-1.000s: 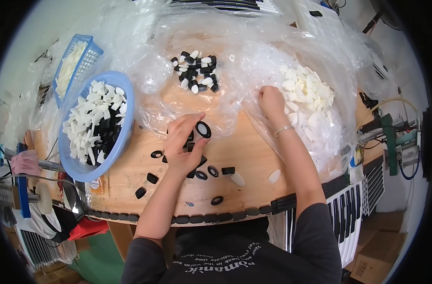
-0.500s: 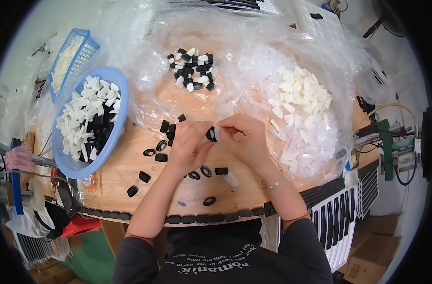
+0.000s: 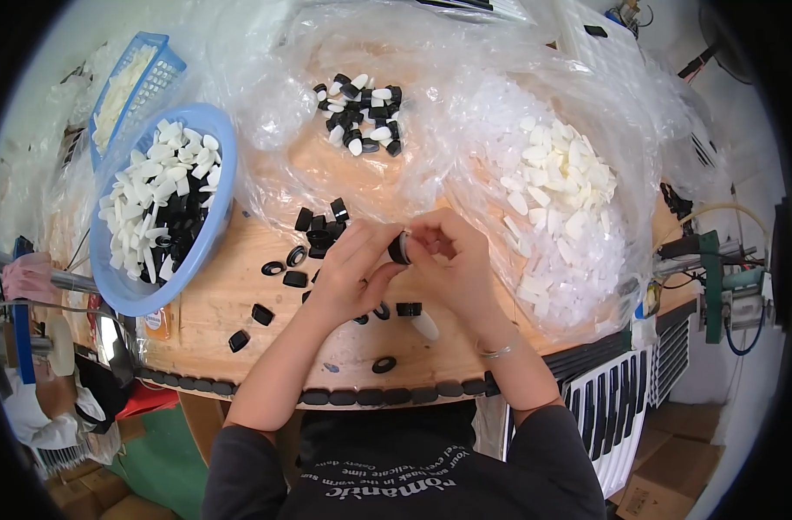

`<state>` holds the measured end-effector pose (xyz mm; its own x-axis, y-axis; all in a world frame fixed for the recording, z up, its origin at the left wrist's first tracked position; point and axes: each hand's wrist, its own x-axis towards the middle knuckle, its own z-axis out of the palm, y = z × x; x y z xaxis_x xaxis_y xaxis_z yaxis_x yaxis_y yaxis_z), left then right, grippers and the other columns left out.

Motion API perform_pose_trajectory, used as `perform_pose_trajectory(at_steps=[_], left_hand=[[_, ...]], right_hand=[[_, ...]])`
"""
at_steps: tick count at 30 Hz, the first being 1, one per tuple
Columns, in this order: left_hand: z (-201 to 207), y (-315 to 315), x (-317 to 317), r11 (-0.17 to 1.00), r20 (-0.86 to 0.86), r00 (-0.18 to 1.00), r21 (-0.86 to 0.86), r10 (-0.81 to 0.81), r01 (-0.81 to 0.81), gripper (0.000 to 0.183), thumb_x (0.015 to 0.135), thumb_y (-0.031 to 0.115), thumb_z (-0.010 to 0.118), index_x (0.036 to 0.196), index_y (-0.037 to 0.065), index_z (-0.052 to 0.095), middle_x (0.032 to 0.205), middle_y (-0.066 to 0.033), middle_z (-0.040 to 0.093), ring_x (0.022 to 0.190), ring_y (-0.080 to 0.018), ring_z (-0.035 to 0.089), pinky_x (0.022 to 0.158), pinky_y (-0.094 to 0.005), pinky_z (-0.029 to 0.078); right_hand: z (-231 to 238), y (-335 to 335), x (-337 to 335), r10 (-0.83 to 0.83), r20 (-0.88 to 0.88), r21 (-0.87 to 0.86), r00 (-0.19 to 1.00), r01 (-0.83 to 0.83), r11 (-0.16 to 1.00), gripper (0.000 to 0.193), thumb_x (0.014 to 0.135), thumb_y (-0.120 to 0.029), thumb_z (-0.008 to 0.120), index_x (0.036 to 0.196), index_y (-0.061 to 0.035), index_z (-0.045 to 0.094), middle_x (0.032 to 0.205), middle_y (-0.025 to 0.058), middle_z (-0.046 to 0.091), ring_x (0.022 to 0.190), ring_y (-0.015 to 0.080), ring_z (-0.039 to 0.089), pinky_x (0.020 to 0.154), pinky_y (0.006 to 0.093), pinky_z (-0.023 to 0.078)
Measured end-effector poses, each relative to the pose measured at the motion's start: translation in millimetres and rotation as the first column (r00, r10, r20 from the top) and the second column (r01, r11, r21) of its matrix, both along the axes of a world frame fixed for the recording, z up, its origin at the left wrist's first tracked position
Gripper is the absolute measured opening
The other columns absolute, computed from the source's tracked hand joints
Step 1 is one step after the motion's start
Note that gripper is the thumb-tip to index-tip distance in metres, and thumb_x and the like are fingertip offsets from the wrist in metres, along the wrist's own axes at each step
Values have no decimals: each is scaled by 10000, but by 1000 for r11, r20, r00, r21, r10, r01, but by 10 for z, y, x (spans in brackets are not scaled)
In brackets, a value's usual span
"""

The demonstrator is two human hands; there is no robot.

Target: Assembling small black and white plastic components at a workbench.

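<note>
Black plastic ring (image 3: 399, 248) is sitting pinched between both hands, above the middle of the wooden desk (image 3: 231, 299). I'm seeing the left hand (image 3: 348, 276) gripping its rim with thumb and forefinger, and the right hand (image 3: 452, 256) curling over it, fingers (image 3: 430, 227) pressing at its open face; whether a white piece is going in there, I cannot tell, it's hidden.

To do this well, I'm judging: keep the ring square to the pressing fingers, hold it by the rim only, push straight so nothing cocks sideways, and keep wrists off the loose parts below.

Materials, quick: loose black rings (image 3: 319, 227) are lying scattered on the desk, small, hard, glossy, oval to round, hollow. One white oval piece (image 3: 425, 326) is lying just below the hands, smooth and matte. White oval pieces (image 3: 562, 186) are piling on crinkly clear plastic sheeting (image 3: 465, 104) to the right. Farther up, a mixed black and white heap (image 3: 361, 114) is sitting on the same film. Blue plastic bowl (image 3: 207, 234) on the left is holding black-and-white parts. Blue mesh basket (image 3: 157, 74) behind it is holding pale pieces.
</note>
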<state>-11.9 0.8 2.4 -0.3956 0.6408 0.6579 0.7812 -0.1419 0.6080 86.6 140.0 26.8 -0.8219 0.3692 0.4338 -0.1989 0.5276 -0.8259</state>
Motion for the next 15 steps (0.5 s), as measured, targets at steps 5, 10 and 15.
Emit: perform_pose_trajectory(at_steps=[5,10,15], left_hand=[[57,-19,-55,996,-23,995,-10,-94,94,503,662,-63,714,1149,-45,587,992,-154,626,867,-323,598,764,-380,490],[136,0,0,985,-91,981,2,-171,172,499,679,-54,701,1163,-51,578,1019,-156,616,863,-320,586,762,-379,487],[48,8,-56,999,-165,986,-37,-25,19,530,690,-29,707,1200,-35,562,1037,-154,613,907,-328,581,797,-382,482]], right_hand=[[66,98,-4,363,258,-820,895,5,572,336,851,23,646,1170,-22,548,932,31,664,790,82,633,666,221,534],[-104,248,68,475,137,-789,869,-194,582,313,863,-3,644,1167,-23,571,976,54,667,840,87,638,671,224,537],[-45,124,-19,377,112,-742,920,-175,647,303,871,-6,643,1168,-9,587,978,66,672,840,92,644,689,212,530]])
